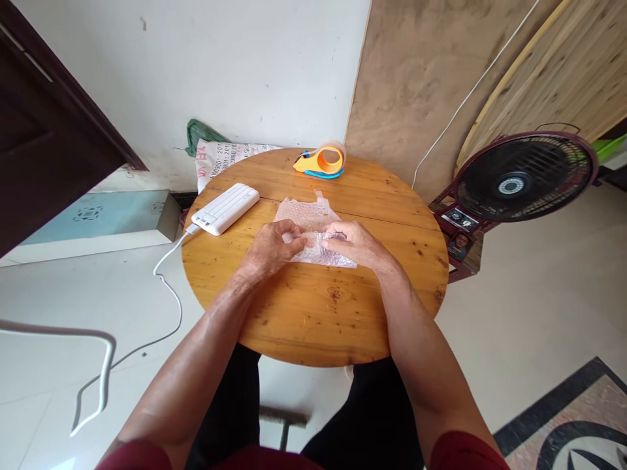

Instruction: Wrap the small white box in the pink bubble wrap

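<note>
A sheet of clear bubble wrap [308, 212] lies near the middle of the round wooden table, with a small strip sticking up from its far edge. My left hand [277, 247] pinches the wrap from the left, thumb and fingers curled around a folded part. From the right, my right hand [355, 243] grips the same fold between thumb and fingers. Between the two hands the wrap is bunched into a small bundle; whether anything lies inside cannot be made out.
An orange and blue tape dispenser [321, 160] stands at the table's [313, 320] far edge. On the left lies a white power bank [225, 207] with a white cable [179, 313] running off the edge. A fan [514, 183] stands at right, a printed sack [230, 156] behind.
</note>
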`<state>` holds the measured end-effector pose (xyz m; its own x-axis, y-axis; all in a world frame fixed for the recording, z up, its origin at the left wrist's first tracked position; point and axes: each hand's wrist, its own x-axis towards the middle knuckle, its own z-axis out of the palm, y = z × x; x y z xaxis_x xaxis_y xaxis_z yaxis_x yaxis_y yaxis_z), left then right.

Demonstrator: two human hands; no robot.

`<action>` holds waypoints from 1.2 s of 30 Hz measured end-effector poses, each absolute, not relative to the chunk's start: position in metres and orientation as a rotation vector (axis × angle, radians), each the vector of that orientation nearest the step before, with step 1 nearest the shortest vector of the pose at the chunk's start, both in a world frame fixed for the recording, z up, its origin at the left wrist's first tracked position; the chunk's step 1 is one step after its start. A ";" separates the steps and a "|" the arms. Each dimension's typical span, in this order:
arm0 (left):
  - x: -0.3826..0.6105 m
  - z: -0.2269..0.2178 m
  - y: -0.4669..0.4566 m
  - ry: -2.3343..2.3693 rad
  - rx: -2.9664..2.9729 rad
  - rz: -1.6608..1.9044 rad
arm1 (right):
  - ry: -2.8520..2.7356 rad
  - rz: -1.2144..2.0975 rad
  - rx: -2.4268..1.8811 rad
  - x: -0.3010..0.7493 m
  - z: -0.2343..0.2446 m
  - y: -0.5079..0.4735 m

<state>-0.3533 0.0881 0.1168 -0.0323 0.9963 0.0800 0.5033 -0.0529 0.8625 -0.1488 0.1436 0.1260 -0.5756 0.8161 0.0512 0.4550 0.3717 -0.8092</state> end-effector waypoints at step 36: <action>-0.346 0.096 0.096 1.474 1.497 1.257 | -2.028 0.965 -1.250 -0.159 0.113 0.148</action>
<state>-0.3458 0.0964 0.0962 -0.1078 0.9794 0.1708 0.3229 -0.1280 0.9377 -0.1587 0.1477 0.1135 -0.4056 0.9095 0.0907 0.5033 0.3051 -0.8085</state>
